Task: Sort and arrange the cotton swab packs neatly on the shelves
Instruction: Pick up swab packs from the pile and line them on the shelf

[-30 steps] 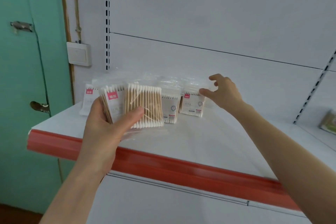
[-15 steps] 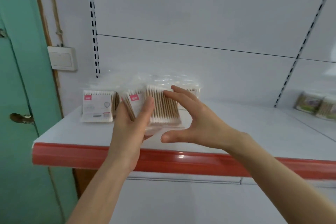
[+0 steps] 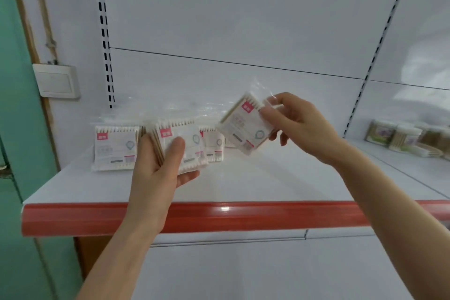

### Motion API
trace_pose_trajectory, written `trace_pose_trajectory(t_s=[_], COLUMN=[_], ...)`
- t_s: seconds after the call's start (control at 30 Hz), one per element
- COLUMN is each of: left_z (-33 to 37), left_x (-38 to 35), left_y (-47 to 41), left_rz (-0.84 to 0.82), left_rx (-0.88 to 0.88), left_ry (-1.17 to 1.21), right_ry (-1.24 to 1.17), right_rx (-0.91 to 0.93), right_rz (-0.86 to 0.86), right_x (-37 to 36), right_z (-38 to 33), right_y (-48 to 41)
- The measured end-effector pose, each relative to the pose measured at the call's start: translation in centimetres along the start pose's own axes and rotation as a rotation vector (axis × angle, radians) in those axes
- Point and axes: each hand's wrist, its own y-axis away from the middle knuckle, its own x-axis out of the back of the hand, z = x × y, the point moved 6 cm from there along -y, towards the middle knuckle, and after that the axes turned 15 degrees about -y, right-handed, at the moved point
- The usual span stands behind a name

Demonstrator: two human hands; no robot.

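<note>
My left hand (image 3: 158,165) grips a small stack of cotton swab packs (image 3: 188,139) above the shelf's left part, thumb across the front label. My right hand (image 3: 297,124) pinches a single cotton swab pack (image 3: 243,129), tilted in the air to the right of the stack. One pack (image 3: 114,147) stands upright at the far left of the white shelf (image 3: 267,178). More packs (image 3: 214,146) stand behind the held stack, partly hidden.
A red strip (image 3: 219,217) runs along the shelf's front edge. Jars of swabs (image 3: 399,136) sit on the neighbouring shelf at right. A green door (image 3: 14,129) and a wall switch (image 3: 57,80) are at left. Slotted uprights frame the white back panel.
My right hand has taken one pack off the stack in my left hand and lifted it up and to the right, tilted. The view has shifted slightly.
</note>
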Motion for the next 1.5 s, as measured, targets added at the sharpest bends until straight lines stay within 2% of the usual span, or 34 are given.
trace_pose_trajectory(t_s=[0.07, 0.2, 0.43, 0.73, 0.93, 1.03, 1.1, 1.17, 1.27, 1.33, 1.4, 1.5], left_z=[-0.2, -0.3, -0.8, -1.2, -1.1, -0.9, -0.9, -1.2, -1.7, -1.5, -1.1, -1.1], left_x=[-0.1, 0.1, 0.8, 1.4, 0.2, -0.8, -1.5, -2.2, -4.1, -5.6, -6.6, -6.9], left_y=[0.1, 0.1, 0.3, 0.5, 0.2, 0.1, -0.1, -0.4, -0.6, -0.7, -0.9, -0.7], left_rz=[0.001, 0.022, 0.072, 0.113, 0.03, 0.006, 0.018, 0.016, -0.053, -0.111, -0.138, -0.162], left_rx=[-0.001, -0.018, 0.014, 0.083, 0.033, 0.045, 0.066, 0.094, 0.109, 0.078, -0.012, -0.188], left_ry=[-0.014, -0.044, -0.095, -0.023, -0.167, -0.191, -0.178, -0.147, -0.138, -0.166, -0.298, -0.657], right_ry=[0.07, 0.146, 0.26, 0.232, 0.195, 0.224, 0.132, -0.029, -0.152, -0.155, -0.171, -0.172], right_rx=[-0.068, -0.124, -0.205, -0.154, -0.208, -0.116, -0.042, -0.027, -0.107, -0.122, -0.116, -0.125], right_rz=[-0.033, 0.008, -0.084, 0.07, 0.102, 0.202, 0.251, 0.185, -0.116, -0.24, -0.236, -0.129], right_x=[1.3, 2.9, 0.3, -0.3, 0.9, 2.1, 2.5, 2.0, -0.4, -1.6, -1.5, 0.6], right_z=[1.5, 4.7, 8.6, 10.7, 10.7, 8.7, 7.0, 5.4, 3.6, 3.3, 3.8, 5.2], right_y=[-0.7, -2.5, -6.2, -8.0, -7.3, -6.5, -5.6, -4.6, -2.6, -1.6, -1.4, -1.8])
